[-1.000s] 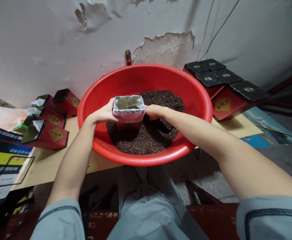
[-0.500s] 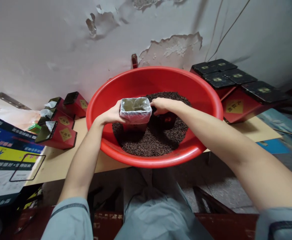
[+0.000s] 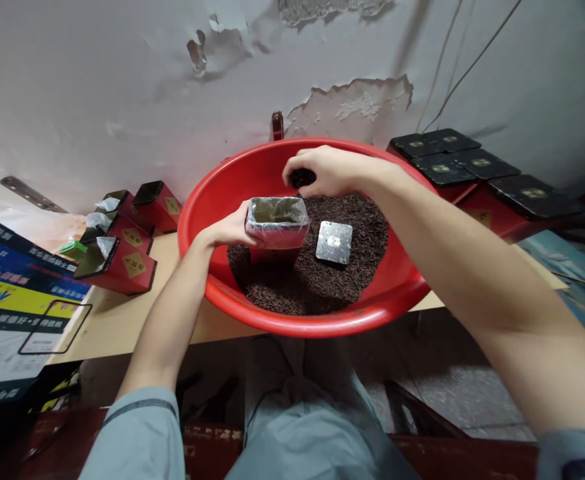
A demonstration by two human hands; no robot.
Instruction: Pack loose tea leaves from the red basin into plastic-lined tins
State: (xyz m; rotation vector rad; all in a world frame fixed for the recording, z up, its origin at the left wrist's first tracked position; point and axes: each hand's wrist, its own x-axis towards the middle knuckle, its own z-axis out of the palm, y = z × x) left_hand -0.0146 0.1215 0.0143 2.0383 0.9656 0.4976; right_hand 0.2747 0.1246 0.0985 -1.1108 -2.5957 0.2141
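Note:
A big red basin (image 3: pixel 222 293) holds a heap of dark loose tea leaves (image 3: pixel 322 280). In it stands a red tin lined with a clear plastic bag (image 3: pixel 277 223), its mouth open upward. My left hand (image 3: pixel 229 230) grips the tin's left side. My right hand (image 3: pixel 322 170) is raised above and just behind the tin, fingers closed round a clump of dark tea leaves. A square silver lid (image 3: pixel 334 242) lies flat on the tea to the right of the tin.
Several open red tins (image 3: pixel 122 263) lie on the wooden board (image 3: pixel 117 320) at the left, next to printed cartons (image 3: pixel 12 293). Closed black-lidded red tins (image 3: pixel 462 163) are stacked at the right. A peeling wall stands behind the basin. My knees are below it.
My right hand has come up out of the tea heap with a handful of leaves to above the tin. The silver lid it covered now shows. The left hand stays on the tin.

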